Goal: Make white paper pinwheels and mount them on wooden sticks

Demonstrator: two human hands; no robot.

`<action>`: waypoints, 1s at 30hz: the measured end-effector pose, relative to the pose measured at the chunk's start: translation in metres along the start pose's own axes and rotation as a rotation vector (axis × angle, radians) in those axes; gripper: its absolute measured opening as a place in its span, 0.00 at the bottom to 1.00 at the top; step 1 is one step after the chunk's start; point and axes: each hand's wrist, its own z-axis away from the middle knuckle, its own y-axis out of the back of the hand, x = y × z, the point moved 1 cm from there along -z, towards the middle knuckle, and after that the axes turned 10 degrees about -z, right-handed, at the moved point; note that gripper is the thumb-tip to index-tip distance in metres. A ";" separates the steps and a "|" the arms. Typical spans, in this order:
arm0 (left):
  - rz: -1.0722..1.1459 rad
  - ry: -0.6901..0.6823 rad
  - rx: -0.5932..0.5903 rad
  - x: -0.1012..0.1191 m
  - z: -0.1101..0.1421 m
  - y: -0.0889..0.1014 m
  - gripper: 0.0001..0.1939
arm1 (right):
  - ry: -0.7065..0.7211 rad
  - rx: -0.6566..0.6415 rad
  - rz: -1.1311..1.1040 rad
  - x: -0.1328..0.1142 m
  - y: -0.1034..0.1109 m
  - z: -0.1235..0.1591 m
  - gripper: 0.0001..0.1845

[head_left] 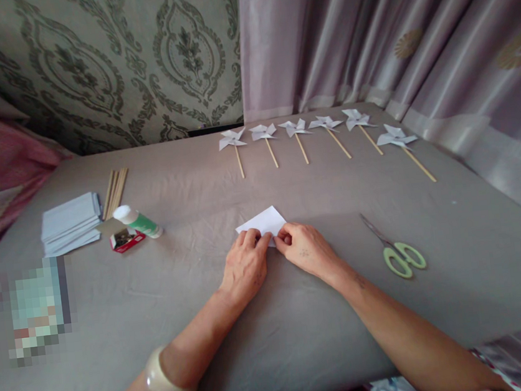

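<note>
A small sheet of white paper lies on the cloth-covered surface in front of me, its near edge under my fingers. My left hand pinches that edge from the left, with the thumb and fingers pressed together. From the right, my right hand grips the same edge, fingers curled in. The two hands almost meet at the paper's near side, and the fingertips partly hide it. Scissors with pale green handles lie to the right of my right hand, blades slightly apart.
Several paper pinwheels on sticks lie in a row at the back. At left are a paper stack, wooden sticks, a glue stick and a small red box of metal bits. A blurred item lies nearer. Curtains hang at right.
</note>
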 end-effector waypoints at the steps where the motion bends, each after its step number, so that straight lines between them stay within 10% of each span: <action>1: 0.000 0.000 0.001 0.000 0.000 0.000 0.18 | 0.001 0.000 0.000 0.001 0.000 0.000 0.10; 30: 0.046 0.011 0.053 -0.001 0.001 0.002 0.18 | 0.057 -0.009 -0.031 0.002 0.004 -0.001 0.09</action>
